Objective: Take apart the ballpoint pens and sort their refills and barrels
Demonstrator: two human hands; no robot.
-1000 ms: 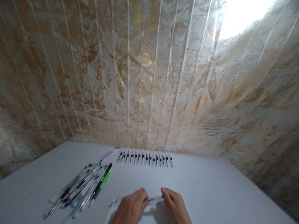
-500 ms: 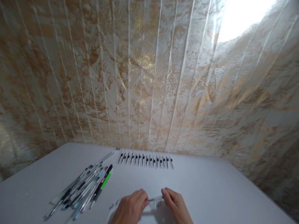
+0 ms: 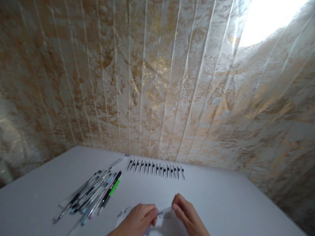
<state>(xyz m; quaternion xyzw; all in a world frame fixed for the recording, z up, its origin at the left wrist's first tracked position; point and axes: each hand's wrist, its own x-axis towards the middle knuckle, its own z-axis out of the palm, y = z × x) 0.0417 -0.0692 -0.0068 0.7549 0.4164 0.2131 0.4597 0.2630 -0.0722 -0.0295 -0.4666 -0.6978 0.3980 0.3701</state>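
Observation:
My left hand is closed in a pinch at the bottom middle, and a short grey end of a slim pen part sticks out of its fingertips. To its right, my right hand is closed too, thumb against curled fingers. A pale, see-through strip seems to run to its fingertips; whether it belongs to the same pen is too blurred to tell. Beneath both hands lies a white sheet with dark printed marks, mostly covered by hands and shadow.
A loose heap of pens lies to the left, with a green-and-black pen on its right side. Farther back, several clear pen pieces with black parts form a row. Two small dark bits lie near the patterned curtain.
The view has swung slightly left. Less of the grey rod shows between my hands now, and my right hand has turned, its fingers curled more. Both hands stay closed.

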